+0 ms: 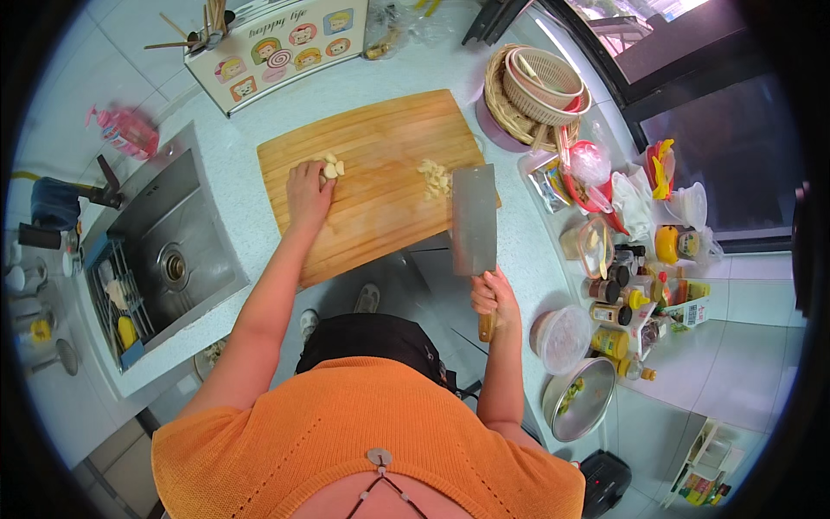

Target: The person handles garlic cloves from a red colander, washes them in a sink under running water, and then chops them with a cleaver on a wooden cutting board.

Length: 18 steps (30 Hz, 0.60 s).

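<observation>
A wooden cutting board (372, 208) lies on the counter before me. On its left part, my left hand (309, 195) rests with curled fingers against a few peeled garlic cloves (332, 165), one of them pinched at the fingertips. My right hand (493, 298) is wrapped round the wooden handle of a cleaver (475, 221). Its broad blade hangs over the board's right edge, beside a small heap of chopped garlic (436, 178).
To the left is a steel sink (203, 251) with a dish rack, and a pink soap bottle (128, 132) behind it. Stacked baskets (543, 82), a plastic tub (562, 339), seasoning bottles (612, 313) and a steel bowl (596, 402) line the right. A box with cartoon stickers (278, 52) stands behind the board.
</observation>
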{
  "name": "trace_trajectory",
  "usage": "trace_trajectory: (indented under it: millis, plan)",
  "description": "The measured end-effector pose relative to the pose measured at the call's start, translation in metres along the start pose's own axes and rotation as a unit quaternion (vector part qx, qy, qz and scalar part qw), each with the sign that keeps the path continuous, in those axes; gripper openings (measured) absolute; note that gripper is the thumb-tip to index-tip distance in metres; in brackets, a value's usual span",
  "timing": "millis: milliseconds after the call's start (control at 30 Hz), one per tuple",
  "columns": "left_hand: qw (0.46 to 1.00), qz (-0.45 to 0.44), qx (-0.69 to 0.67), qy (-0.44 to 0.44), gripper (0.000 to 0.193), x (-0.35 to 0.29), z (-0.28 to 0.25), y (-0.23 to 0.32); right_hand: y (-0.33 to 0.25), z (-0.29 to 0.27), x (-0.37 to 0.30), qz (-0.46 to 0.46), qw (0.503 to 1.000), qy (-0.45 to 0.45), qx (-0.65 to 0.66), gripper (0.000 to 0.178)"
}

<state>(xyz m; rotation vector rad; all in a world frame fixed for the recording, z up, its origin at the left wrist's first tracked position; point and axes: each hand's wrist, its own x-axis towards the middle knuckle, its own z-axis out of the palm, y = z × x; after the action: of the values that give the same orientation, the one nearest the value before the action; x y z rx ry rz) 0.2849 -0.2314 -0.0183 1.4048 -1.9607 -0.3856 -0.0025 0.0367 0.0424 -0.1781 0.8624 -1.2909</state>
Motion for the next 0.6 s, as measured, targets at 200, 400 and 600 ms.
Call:
trace_trajectory:
  millis: [200, 400, 600]
  plan:
    - [1.0, 0.005, 0.006, -0.01, 0.032, -0.002, 0.001, 0.007, 0.003, -0.005, -0.007, -0.009, 1.0, 0.003, 0.002, 0.021]
    - [0.997, 0.028, 0.068, 0.014, 0.026, 0.003, 0.013, 0.004, 0.003, -0.01, -0.015, -0.019, 1.0, 0.011, 0.006, 0.021]
    - [0.995, 0.1, -0.007, -0.016, 0.024, -0.019, 0.03, 0.029, 0.006, 0.009, -0.021, -0.014, 0.992, 0.102, -0.075, 0.04]
